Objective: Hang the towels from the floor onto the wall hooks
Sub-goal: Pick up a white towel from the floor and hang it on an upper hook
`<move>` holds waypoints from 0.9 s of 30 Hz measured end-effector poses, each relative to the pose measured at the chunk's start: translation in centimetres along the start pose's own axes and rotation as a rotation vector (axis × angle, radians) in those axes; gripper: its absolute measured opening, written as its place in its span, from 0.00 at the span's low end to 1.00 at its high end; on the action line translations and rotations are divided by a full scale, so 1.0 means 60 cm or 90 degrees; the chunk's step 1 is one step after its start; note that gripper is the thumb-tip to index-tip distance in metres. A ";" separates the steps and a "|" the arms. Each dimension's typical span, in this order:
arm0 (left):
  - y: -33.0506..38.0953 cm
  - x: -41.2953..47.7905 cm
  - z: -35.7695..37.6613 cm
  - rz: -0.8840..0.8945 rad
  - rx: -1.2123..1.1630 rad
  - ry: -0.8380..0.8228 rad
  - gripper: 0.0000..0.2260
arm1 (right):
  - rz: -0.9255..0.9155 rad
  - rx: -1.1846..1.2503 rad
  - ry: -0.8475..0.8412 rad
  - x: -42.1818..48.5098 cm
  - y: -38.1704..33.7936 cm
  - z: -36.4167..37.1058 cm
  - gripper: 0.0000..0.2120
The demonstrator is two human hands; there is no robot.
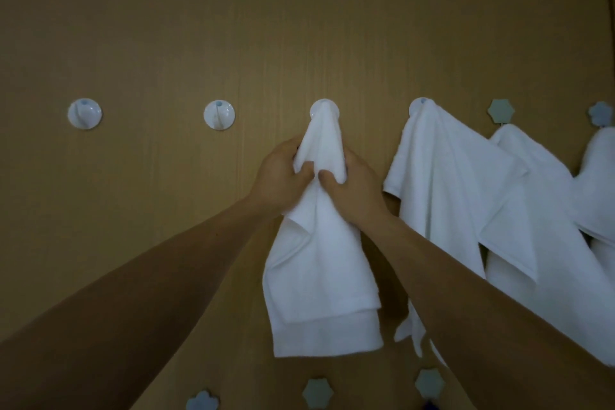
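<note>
A white towel (pixel 319 270) hangs from the third round white hook (pixel 324 107), its top draped over the hook. My left hand (pixel 279 176) grips the towel's left side just below the hook. My right hand (pixel 352 186) grips its right side, thumbs nearly touching. Two bare round hooks are to the left, one (pixel 85 113) far left and one (pixel 219 115) closer. To the right, another white towel (pixel 442 196) hangs from a round hook (pixel 420 105).
The wall (pixel 233 27) is brown wood panel. Further right, two more white towels (pixel 539 243) hang under flower-shaped blue hooks (pixel 501 111). Several flower-shaped hooks (pixel 317 393) sit in a lower row near the bottom edge.
</note>
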State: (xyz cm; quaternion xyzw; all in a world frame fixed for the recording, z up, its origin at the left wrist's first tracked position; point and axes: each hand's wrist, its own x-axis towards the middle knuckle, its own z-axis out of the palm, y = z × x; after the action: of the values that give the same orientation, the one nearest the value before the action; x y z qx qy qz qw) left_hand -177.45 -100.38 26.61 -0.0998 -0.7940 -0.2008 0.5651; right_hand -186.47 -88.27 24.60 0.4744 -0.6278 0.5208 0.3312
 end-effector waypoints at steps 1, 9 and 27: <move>-0.001 -0.009 0.000 -0.001 -0.005 0.004 0.17 | 0.011 0.017 -0.002 -0.011 0.000 0.002 0.26; -0.008 -0.085 -0.001 -0.044 -0.022 -0.002 0.19 | 0.159 0.041 -0.025 -0.104 -0.004 0.001 0.32; 0.139 -0.402 -0.046 -0.490 0.216 -0.225 0.31 | 0.073 -0.209 -0.139 -0.373 -0.097 -0.078 0.42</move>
State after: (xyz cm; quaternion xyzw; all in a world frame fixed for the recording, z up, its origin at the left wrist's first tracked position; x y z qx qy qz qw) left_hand -163.63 -92.39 6.48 0.2640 -0.8791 -0.2430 0.3138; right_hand -173.96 -78.19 7.31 0.4314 -0.7623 0.3749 0.3038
